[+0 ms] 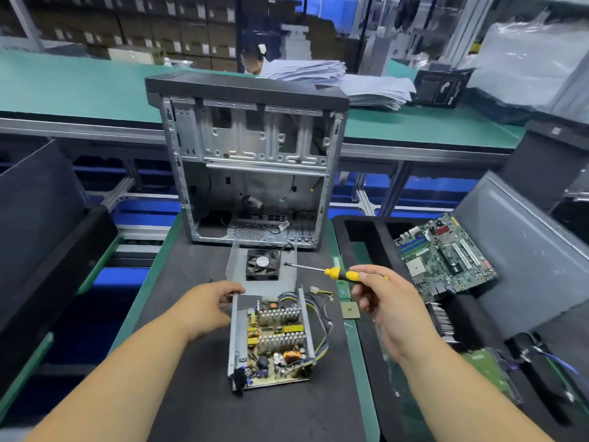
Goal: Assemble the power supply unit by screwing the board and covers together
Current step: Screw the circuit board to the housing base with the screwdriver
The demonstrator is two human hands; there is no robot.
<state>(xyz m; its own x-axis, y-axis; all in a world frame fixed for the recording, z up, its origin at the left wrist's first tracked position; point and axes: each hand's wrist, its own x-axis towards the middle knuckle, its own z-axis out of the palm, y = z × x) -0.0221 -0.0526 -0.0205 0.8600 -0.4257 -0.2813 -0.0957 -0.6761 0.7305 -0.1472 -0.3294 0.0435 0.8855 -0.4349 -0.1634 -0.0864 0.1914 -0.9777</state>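
The open grey metal power box with its green board (271,341) sits just before the big computer case (251,161). The left hand (207,311) grips its top corner. The right hand (379,301) holds a yellow screwdriver (338,273).

A crowded yellow-brown circuit board (275,342) is sitting inside an open grey metal tray (235,333); beyond it, a grey fan-bearing cover (237,266) is lying flat.

1 screwdriver (338,273) – 1 fan (263,262) – 1 motherboard (446,253)
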